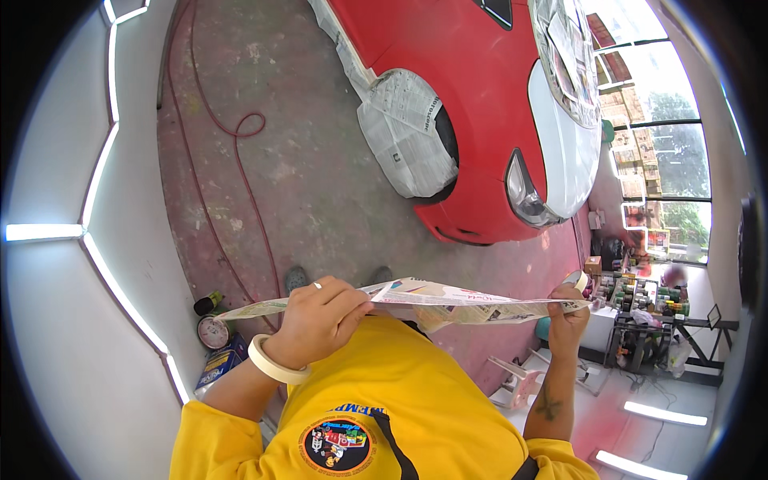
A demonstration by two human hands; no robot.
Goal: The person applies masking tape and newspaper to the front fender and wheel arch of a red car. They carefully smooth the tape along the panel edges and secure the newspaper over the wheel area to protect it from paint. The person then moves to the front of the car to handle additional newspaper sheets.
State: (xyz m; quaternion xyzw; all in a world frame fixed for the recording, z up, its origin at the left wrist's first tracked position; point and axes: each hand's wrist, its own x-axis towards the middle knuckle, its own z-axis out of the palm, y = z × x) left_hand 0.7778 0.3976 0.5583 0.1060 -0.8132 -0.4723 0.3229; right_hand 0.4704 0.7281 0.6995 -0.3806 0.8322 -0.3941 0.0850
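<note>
A sheet of newspaper [448, 298] stretches between my hands in front of my waist, seen nearly edge-on. My left hand [324, 318] is closed on it toward its left part, fingers curled over the top edge. Around my left wrist hangs a roll of masking tape [272, 364]. My right hand [569, 318] pinches the sheet near its right end. Just above those fingers shows a pale tape roll [577, 280]; whether the fingers hold it too I cannot tell. Ahead stands a red car [480, 104], its wheel [408, 136] covered with newspaper.
A dark red hose [250, 188] snakes along the floor at left. Beside the left wall are a round dial [213, 331] and a blue box [222, 360]. On the right, a rack of cans [640, 296] and a pinkish stool [522, 384] stand near me.
</note>
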